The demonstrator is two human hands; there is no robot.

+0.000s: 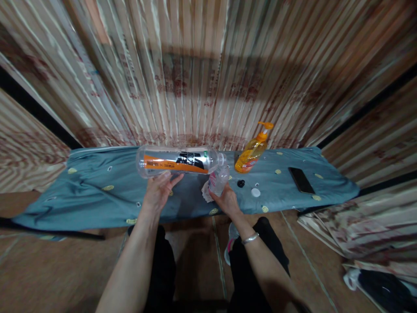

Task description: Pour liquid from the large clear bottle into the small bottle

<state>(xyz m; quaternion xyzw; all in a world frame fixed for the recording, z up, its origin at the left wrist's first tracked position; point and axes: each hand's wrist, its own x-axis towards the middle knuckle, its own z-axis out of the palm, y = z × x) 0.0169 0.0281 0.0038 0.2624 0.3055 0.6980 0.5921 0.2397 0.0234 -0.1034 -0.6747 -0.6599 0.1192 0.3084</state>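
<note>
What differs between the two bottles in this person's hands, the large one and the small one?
Size: the large bottle is clearly longer and wider than the small bottle.
Pose: the large bottle is on its side; the small bottle is closer to upright.
Label: the large bottle's is orange, silver and black; the small bottle's markings look pinkish.
Shared: both look see-through.

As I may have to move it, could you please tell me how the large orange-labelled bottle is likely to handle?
The large bottle is probably light for its size, since no liquid is evident through its clear ends. Its smooth, glossy surface may be somewhat slippery. Being round-bodied and horizontal, it could roll if pushed along the cloth.
</note>
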